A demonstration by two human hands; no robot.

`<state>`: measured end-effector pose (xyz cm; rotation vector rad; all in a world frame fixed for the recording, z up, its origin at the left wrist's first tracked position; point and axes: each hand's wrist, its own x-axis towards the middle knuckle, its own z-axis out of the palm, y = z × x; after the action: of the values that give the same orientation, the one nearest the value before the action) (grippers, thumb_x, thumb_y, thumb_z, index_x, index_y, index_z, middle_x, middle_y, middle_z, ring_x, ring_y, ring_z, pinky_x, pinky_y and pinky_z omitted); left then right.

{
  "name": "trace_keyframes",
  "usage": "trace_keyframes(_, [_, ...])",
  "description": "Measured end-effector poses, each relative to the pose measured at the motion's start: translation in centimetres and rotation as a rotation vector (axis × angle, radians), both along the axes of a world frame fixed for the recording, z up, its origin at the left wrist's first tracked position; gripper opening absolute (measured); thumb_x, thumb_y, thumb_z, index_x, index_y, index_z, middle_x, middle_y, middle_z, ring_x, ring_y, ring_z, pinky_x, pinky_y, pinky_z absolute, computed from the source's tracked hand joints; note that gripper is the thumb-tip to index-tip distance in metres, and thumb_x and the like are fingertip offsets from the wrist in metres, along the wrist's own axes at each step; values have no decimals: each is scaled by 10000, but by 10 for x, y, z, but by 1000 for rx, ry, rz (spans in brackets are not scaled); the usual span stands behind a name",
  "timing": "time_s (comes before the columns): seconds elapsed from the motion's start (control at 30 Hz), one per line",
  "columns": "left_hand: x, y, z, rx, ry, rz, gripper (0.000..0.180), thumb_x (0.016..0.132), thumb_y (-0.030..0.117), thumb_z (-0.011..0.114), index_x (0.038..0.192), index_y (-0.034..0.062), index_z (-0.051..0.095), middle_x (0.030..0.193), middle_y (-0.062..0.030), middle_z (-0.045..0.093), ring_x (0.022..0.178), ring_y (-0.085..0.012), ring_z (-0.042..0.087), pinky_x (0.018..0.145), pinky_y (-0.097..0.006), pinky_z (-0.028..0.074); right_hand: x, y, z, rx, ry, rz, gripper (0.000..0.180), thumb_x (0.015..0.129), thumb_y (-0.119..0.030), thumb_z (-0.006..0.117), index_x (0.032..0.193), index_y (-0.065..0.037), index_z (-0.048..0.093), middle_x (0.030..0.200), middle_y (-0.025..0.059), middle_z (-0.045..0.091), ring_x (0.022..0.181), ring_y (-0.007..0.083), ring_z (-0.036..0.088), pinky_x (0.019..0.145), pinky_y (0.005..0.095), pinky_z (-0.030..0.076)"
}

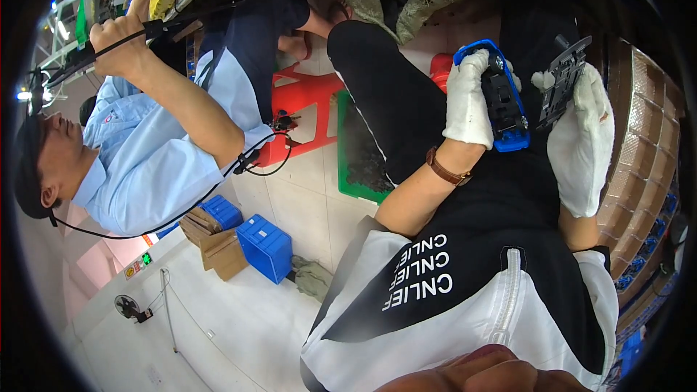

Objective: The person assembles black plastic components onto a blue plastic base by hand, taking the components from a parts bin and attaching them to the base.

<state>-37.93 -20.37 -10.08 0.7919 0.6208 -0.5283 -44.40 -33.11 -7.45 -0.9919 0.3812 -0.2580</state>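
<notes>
My left hand (465,105), in a white glove and with a brown watch strap at the wrist, is closed around a blue toy car body (514,141). The open, dark underside of the body faces me. A flat black plastic car chassis (561,86) is gripped along its edge by my gloved right hand (583,138). The two parts are held side by side above my lap, apart from each other. Some fingers of both hands are hidden behind the parts they hold.
At the left a co-worker in a light blue shirt (170,189) sits with arms raised. A red stool (294,112) and a green crate (343,167) with dark pieces stand between us. Stacked brown divided trays (642,134) rise close on my right. Blue bins (265,248) lie farther back.
</notes>
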Motion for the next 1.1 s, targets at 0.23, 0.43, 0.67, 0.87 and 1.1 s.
trace_keyframes(0.23, [1, -3, -14, 23, 88, -4, 130, 889, 220, 498, 904, 93, 520, 760, -66, 592, 598, -182, 591, 540, -302, 505, 5, 0, 6, -2, 14, -10, 231, 934, -212, 603, 1084, -36, 611, 970, -11, 612, 871, 50, 541, 828, 185, 409])
trace_keyframes(0.43, [-4, -4, -13, 49, 59, -31, 142, 894, 237, 494, 950, 107, 504, 768, -52, 570, 600, -185, 595, 524, -305, 505, 0, 2, 8, 19, -4, -38, 238, 933, -202, 603, 1092, -24, 607, 986, -5, 611, 887, 53, 544, 832, 187, 416])
trace_keyframes(0.67, [-11, -10, -22, -2, 179, -5, 131, 871, 219, 539, 952, 123, 503, 758, -40, 554, 604, -186, 591, 530, -307, 511, -6, -3, 2, 50, -25, -25, 240, 933, -196, 603, 1106, -31, 608, 1001, -4, 616, 906, 56, 549, 853, 193, 414])
trace_keyframes(0.87, [-16, -8, -26, 16, 75, -114, 116, 845, 201, 584, 906, 103, 571, 759, -24, 576, 639, -146, 583, 580, -284, 510, -15, -9, -7, -86, 4, -38, 340, 951, -278, 556, 1153, -6, 584, 1040, 107, 646, 988, 216, 623, 957, 346, 449])
trace_keyframes(1.1, [-23, -10, -31, 21, 106, -140, 123, 829, 197, 607, 910, 106, 584, 760, -16, 580, 631, -148, 581, 598, -290, 514, -16, -6, 0, -84, 19, -62, 345, 952, -279, 554, 1160, -4, 572, 1032, 105, 642, 1006, 226, 617, 988, 358, 429])
